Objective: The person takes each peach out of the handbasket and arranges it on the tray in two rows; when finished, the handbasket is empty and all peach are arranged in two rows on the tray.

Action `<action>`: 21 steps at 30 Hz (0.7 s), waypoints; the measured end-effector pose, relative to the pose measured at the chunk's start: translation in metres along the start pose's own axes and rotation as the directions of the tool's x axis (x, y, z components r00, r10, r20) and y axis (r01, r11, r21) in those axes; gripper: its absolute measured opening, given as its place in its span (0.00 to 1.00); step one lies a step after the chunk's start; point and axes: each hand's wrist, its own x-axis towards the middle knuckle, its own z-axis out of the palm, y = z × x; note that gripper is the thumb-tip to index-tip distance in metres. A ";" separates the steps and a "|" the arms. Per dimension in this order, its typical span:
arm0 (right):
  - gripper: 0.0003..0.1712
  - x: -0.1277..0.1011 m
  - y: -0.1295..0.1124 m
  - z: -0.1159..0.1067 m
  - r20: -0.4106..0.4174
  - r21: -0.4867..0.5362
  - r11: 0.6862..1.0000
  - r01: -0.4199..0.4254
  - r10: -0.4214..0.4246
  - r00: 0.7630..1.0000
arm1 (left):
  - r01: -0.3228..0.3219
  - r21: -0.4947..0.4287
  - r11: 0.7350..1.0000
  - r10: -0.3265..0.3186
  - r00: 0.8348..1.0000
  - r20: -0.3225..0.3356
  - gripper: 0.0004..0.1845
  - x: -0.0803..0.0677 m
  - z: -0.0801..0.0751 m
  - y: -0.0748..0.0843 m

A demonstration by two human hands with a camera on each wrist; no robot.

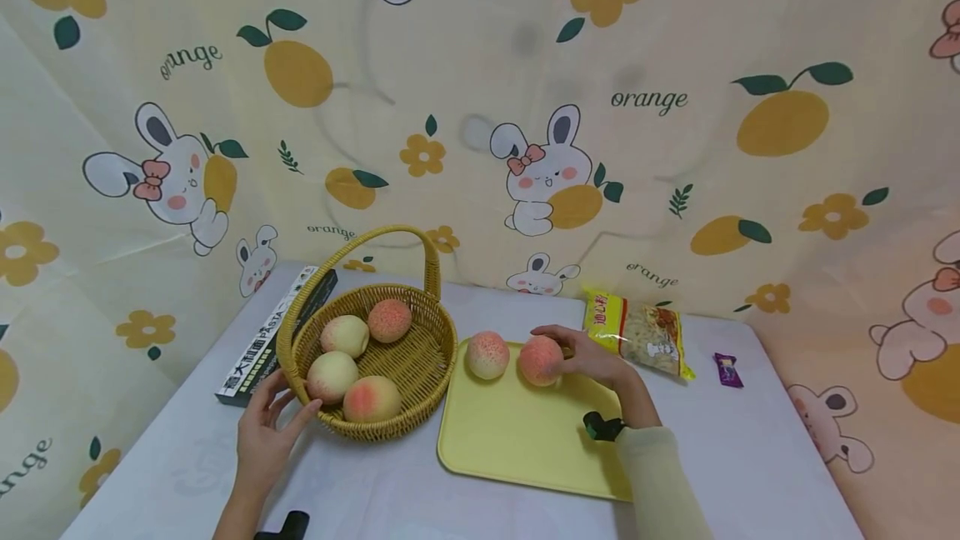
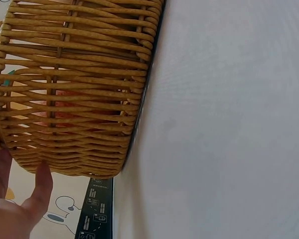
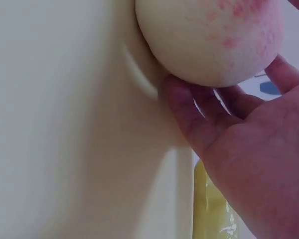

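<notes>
At the left rim of a wicker basket point(image 1: 420, 357) my left hand point(image 1: 266, 427) holds on, thumb at the near edge and fingers beside the handle's base. The basket's woven side point(image 2: 79, 99) fills much of the left wrist view. Several peaches lie inside it, among them a reddish one point(image 1: 390, 321) and a yellow-pink one point(image 1: 372, 399). My right hand point(image 1: 592, 357) grips a pink peach point(image 1: 540, 359) at the back of a yellow tray point(image 1: 517, 448). In the right wrist view, fingers curl round that peach's pale underside point(image 3: 204, 50). Another peach point(image 1: 487, 355) sits just left of it.
A black pasta box point(image 1: 262, 348) lies left of the basket, partly behind it. Behind the tray on the right is a yellow-and-clear food bag point(image 1: 637, 332), with a small purple packet point(image 1: 727, 370) farther right. A printed cloth point(image 1: 465, 148) hangs behind the white table.
</notes>
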 end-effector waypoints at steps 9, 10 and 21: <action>0.39 0.003 -0.001 0.006 0.002 -0.032 0.999 0.036 -0.036 0.999 | 0.007 -0.011 1.000 -0.007 1.000 0.001 0.36 0.000 0.000 -0.001; 0.40 0.002 -0.002 0.005 0.002 -0.037 0.999 0.034 -0.034 0.999 | 0.008 -0.009 1.000 -0.008 1.000 0.002 0.36 0.000 0.000 -0.001; 0.40 0.016 -0.046 0.000 -0.054 0.020 0.981 0.193 -0.192 0.980 | 0.008 -0.008 1.000 -0.008 1.000 0.012 0.35 0.000 -0.001 0.001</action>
